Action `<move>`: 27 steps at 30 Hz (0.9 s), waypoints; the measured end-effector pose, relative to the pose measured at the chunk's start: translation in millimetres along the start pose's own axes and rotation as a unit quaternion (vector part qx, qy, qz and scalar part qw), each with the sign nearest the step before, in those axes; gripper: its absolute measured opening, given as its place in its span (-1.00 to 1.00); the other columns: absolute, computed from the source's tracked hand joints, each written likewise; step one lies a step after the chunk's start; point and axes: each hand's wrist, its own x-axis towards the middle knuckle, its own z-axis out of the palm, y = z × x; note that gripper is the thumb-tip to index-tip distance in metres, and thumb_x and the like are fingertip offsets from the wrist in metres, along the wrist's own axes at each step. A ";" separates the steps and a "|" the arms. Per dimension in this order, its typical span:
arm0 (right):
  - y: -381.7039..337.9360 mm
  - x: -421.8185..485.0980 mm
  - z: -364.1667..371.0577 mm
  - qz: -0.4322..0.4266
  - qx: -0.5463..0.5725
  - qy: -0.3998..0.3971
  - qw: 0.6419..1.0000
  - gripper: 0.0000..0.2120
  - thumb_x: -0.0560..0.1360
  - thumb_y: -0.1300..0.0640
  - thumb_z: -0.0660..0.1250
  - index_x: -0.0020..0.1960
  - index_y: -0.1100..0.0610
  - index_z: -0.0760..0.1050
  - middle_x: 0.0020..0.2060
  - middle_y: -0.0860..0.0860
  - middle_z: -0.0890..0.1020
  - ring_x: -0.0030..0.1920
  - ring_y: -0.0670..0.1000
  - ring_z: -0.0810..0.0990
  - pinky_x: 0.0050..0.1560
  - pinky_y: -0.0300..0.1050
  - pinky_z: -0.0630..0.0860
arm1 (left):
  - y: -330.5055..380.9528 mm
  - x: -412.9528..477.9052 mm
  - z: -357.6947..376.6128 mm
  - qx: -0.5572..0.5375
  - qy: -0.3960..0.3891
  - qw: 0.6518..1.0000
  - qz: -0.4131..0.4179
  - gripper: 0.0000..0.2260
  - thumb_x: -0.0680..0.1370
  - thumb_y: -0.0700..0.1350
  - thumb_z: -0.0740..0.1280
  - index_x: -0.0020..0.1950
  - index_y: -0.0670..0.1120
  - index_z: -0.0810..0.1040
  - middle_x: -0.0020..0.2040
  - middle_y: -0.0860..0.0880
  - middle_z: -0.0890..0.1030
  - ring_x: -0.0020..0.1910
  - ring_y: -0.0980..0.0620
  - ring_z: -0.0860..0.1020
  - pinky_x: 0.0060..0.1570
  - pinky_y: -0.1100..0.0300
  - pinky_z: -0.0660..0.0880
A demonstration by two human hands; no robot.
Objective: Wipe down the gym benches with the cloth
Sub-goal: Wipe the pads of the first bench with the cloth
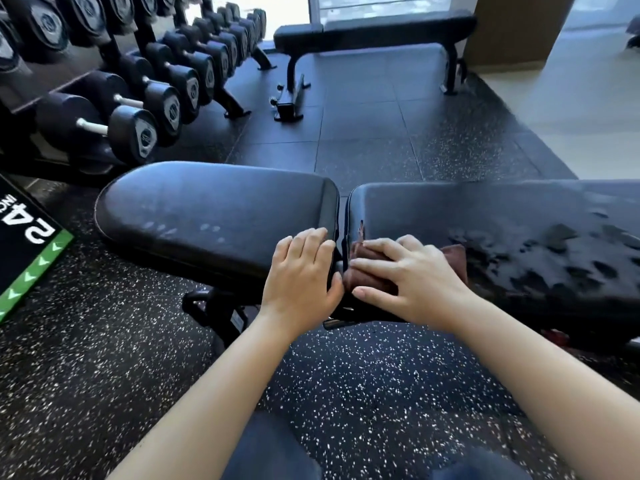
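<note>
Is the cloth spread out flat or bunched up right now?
Bunched up: the brown cloth shows thick folds under the right hand, which presses it onto the bench pad.

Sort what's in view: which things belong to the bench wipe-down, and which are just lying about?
Job: brown cloth, pressed under the right hand; back pad beneath it; seat pad, where the left hand rests; far flat bench.
Lying about: racked dumbbells; black box with green chevrons.
</note>
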 end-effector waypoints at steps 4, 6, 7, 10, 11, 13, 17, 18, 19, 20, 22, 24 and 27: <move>5.9 3.4 14.4 -0.015 -0.035 0.073 0.997 -0.57 0.42 -0.28 0.12 0.08 -0.11 0.61 0.10 -0.01 0.61 -0.12 0.16 0.55 -0.25 0.03 0.51 | -2.1 -3.7 -2.7 0.002 0.021 1.000 0.023 -0.58 0.40 0.00 0.16 0.10 -0.21 0.58 0.21 -0.22 0.55 0.23 -0.18 0.43 0.24 -0.14 0.22; 5.7 16.0 17.9 0.000 -0.056 0.081 0.995 -0.56 0.41 -0.28 0.13 0.06 -0.10 0.62 0.07 -0.01 0.62 -0.15 0.16 0.55 -0.29 0.00 0.49 | -10.4 0.3 -9.7 0.007 0.055 0.997 0.047 -0.59 0.41 0.01 0.19 0.10 -0.20 0.59 0.22 -0.23 0.54 0.24 -0.20 0.42 0.23 -0.17 0.22; 6.9 27.0 20.0 0.013 -0.066 0.084 0.994 -0.56 0.40 -0.28 0.12 0.05 -0.10 0.63 0.05 0.00 0.63 -0.16 0.16 0.55 -0.30 0.00 0.48 | -16.0 4.4 -12.9 0.014 0.066 0.996 0.055 -0.59 0.40 0.03 0.21 0.10 -0.19 0.60 0.22 -0.22 0.54 0.23 -0.21 0.43 0.21 -0.17 0.24; 13.3 71.1 21.6 0.070 -0.094 0.078 0.990 -0.54 0.38 -0.30 0.09 0.02 -0.11 0.63 0.04 0.01 0.62 -0.10 0.20 0.55 -0.23 0.05 0.46 | -28.3 15.1 -14.9 0.005 0.043 0.998 0.054 -0.55 0.39 0.07 0.23 0.13 -0.17 0.59 0.21 -0.21 0.54 0.19 -0.23 0.48 0.19 -0.16 0.31; 17.0 87.1 21.0 0.097 -0.096 0.064 0.989 -0.54 0.39 -0.31 0.10 0.07 -0.12 0.60 0.10 0.00 0.59 -0.01 0.21 0.52 -0.16 0.07 0.45 | -30.0 16.4 -13.1 -0.002 0.026 0.998 0.052 -0.54 0.39 0.08 0.22 0.14 -0.18 0.59 0.21 -0.21 0.54 0.19 -0.23 0.49 0.20 -0.17 0.32; 28.0 112.2 21.9 0.157 -0.094 0.013 0.983 -0.57 0.46 -0.30 0.15 0.23 -0.16 0.49 0.24 -0.04 0.48 0.18 0.17 0.41 0.02 0.10 0.40 | -29.7 16.8 -10.3 -0.010 -0.002 0.999 0.051 -0.52 0.38 0.10 0.22 0.15 -0.17 0.58 0.21 -0.20 0.54 0.19 -0.23 0.49 0.22 -0.20 0.30; 31.7 118.6 23.1 0.171 -0.082 0.017 0.982 -0.60 0.45 -0.24 0.20 0.17 -0.06 0.52 0.20 0.02 0.50 0.14 0.21 0.44 0.01 0.11 0.42 | -28.7 17.3 -10.0 -0.010 -0.026 0.998 0.049 -0.53 0.36 0.11 0.22 0.11 -0.17 0.59 0.19 -0.19 0.56 0.19 -0.20 0.49 0.24 -0.19 0.24; 26.0 108.9 23.1 0.149 -0.073 0.042 0.985 -0.59 0.42 -0.24 0.18 0.06 -0.02 0.58 0.13 0.05 0.55 0.04 0.24 0.49 -0.08 0.11 0.45 | -29.0 17.3 -10.0 -0.012 -0.032 0.998 0.050 -0.54 0.36 0.11 0.23 0.09 -0.17 0.59 0.18 -0.19 0.56 0.19 -0.20 0.49 0.24 -0.19 0.23; 19.0 95.6 22.5 0.126 -0.063 0.070 0.988 -0.59 0.38 -0.23 0.16 -0.03 0.01 0.61 0.05 0.06 0.59 -0.06 0.23 0.53 -0.17 0.09 0.47 | -29.2 17.8 -9.6 -0.016 -0.032 0.998 0.051 -0.54 0.35 0.10 0.23 0.08 -0.17 0.59 0.18 -0.19 0.56 0.19 -0.21 0.49 0.25 -0.19 0.23; 11.0 80.1 20.4 0.108 -0.049 0.086 0.989 -0.61 0.36 -0.21 0.16 -0.08 0.00 0.62 0.01 0.06 0.61 -0.13 0.22 0.54 -0.24 0.06 0.48 | -29.3 18.0 -9.2 -0.017 -0.029 0.998 0.052 -0.55 0.35 0.09 0.22 0.07 -0.17 0.60 0.17 -0.19 0.56 0.19 -0.21 0.49 0.24 -0.19 0.22; -2.4 50.5 18.3 0.077 -0.031 0.083 0.993 -0.65 0.35 -0.18 0.18 -0.08 -0.03 0.62 0.03 0.02 0.62 -0.16 0.18 0.54 -0.28 0.03 0.49 | -29.4 17.6 -8.6 -0.017 -0.023 0.998 0.054 -0.56 0.34 0.08 0.21 0.05 -0.17 0.60 0.17 -0.19 0.57 0.18 -0.22 0.50 0.24 -0.19 0.22; -8.0 36.3 18.3 0.055 -0.017 0.091 0.994 -0.69 0.36 -0.16 0.21 -0.07 -0.06 0.63 0.06 -0.01 0.61 -0.15 0.15 0.53 -0.27 0.01 0.47 | -29.7 17.7 -7.4 -0.021 -0.018 0.998 0.054 -0.57 0.34 0.06 0.19 0.03 -0.17 0.60 0.16 -0.20 0.57 0.17 -0.22 0.51 0.24 -0.19 0.22; -0.1 48.3 19.2 0.045 -0.011 0.096 0.994 -0.71 0.36 -0.17 0.21 -0.11 -0.07 0.63 0.01 -0.05 0.63 -0.16 0.13 0.54 -0.27 -0.02 0.46 | -28.6 17.4 -7.2 -0.024 -0.021 0.998 0.048 -0.58 0.34 0.06 0.18 0.03 -0.17 0.60 0.16 -0.19 0.57 0.18 -0.21 0.51 0.24 -0.17 0.22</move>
